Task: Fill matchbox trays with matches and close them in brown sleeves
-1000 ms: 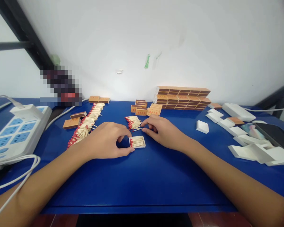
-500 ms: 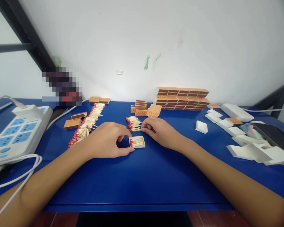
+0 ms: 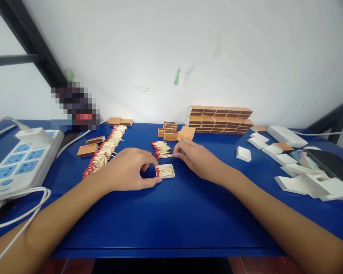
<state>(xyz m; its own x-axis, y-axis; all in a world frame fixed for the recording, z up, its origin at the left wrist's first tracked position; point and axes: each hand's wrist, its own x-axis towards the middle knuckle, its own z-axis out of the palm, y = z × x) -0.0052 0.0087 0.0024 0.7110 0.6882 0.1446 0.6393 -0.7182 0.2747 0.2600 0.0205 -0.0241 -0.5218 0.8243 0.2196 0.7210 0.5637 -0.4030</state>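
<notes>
A white matchbox tray (image 3: pixel 173 176) lies on the blue table with red-headed matches (image 3: pixel 165 171) inside, heads to the left. My left hand (image 3: pixel 133 169) curves around the tray's left end, thumb at the near corner and index finger at the far one, steadying it. Just beyond the tray is a small pile of matches (image 3: pixel 161 149), their heads also leftward. At the pile's near right edge, my right hand (image 3: pixel 193 156) pinches the plain end of a single match (image 3: pixel 168 156) between thumb and index finger. Its other fingers are curled.
A long heap of matches (image 3: pixel 112 141) runs beside my left forearm, near closed matchboxes (image 3: pixel 87 150). Stacked matchboxes (image 3: pixel 220 120) stand against the wall. White empty trays (image 3: pixel 300 182) and a phone (image 3: pixel 331 163) lie right; a power strip (image 3: pixel 25 163) with cables sits left.
My right hand has shifted slightly right, drawing one match partly out from the pile's near edge. My left hand stays at the tray.
</notes>
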